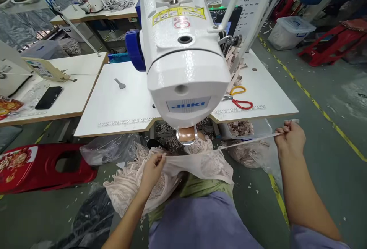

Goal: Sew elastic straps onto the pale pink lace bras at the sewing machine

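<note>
Below the sewing machine, over the lap: a pale bra, pinched at the edge by the left hand, pulled taut along a narrow strap clamped in the right hand. Could spring back through a slipping grip, or lose shape under too hard a pull; might also snag on the lace pile close by, through loose folds.

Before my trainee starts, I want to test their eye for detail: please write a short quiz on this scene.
1. True or false: the left hand pinches pale fabric while the right hand grips a pale strap.
2. The scissors lie on: A) the floor B) the white tabletop C) a red stool
3. Fill in: the sewing machine is marked, in blue, ____.
Key: 1 true; 2 B; 3 JUKI.
</note>
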### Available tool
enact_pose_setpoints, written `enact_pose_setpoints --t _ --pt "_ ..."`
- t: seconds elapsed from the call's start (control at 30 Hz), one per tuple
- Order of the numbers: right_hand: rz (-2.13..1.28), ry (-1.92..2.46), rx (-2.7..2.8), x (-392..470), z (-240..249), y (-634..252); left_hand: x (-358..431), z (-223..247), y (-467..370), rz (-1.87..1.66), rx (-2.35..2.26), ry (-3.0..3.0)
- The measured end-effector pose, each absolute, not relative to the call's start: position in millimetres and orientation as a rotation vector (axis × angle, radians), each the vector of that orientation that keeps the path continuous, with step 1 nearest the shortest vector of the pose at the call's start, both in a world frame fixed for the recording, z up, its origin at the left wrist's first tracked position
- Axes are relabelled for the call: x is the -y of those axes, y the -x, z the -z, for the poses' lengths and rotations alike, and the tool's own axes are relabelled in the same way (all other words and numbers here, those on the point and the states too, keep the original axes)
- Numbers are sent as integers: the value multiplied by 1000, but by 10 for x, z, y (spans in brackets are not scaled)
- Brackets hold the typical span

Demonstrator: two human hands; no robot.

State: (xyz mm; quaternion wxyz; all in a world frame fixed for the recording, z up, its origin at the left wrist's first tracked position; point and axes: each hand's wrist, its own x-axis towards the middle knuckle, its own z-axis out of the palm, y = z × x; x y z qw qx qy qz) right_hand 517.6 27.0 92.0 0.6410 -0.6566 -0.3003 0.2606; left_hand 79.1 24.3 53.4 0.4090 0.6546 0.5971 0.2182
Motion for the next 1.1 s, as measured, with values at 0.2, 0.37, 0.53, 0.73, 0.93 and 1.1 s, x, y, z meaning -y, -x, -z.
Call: enact_pose_setpoints --t 0.2,0.37,0.53,0.73,0.93,1.1 --pt "-823 1564 1002 -170 -845 -4002 -305 -467 -1116 -769 -1679 -1793" --pt "-996 1432 1670 28 -1011 -3370 -225 -912 -1303 -777 -1269 -1916" --pt "-978 1375 1900 47 -1090 -3257 -192 -1217 -1319 -604 -1095 -1936" --pt "-1005 1377 2016 19 -1122 -3282 -139 -1125 -1336 -638 -1161 -2050" --pt "-1328 1370 1706 -100 -1180 -3338 -149 -1100 -1358 -741 -1133 -2132" --pt "-1648 1324 1245 -178 -1126 -3421 -247 -1234 -1215 -553 -1079 -1938"
